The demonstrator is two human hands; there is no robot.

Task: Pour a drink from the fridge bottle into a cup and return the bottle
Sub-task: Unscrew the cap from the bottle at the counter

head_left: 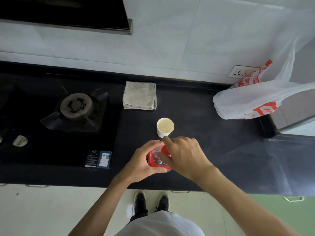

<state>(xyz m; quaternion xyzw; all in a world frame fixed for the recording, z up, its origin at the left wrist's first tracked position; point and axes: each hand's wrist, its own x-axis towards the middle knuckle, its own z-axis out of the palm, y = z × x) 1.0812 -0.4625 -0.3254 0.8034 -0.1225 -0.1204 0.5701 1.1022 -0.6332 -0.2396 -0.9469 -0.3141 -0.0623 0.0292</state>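
A clear plastic bottle (pixel 157 159) with a red label stands upright on the black counter (pixel 213 150), seen from above. My left hand (pixel 143 160) grips its body from the left. My right hand (pixel 184 154) is curled over the top, with its fingers round the red cap (pixel 165 150). A white paper cup (pixel 165 127) stands open just beyond the bottle, apart from both hands; its inside looks pale and I cannot tell whether it holds liquid.
A folded grey cloth (pixel 139 95) lies behind the cup. A gas hob (pixel 75 109) fills the counter's left part. A white and red plastic bag (pixel 255 99) sits at the right by a wall socket (pixel 242 72). A black hood (pixel 68 12) hangs overhead.
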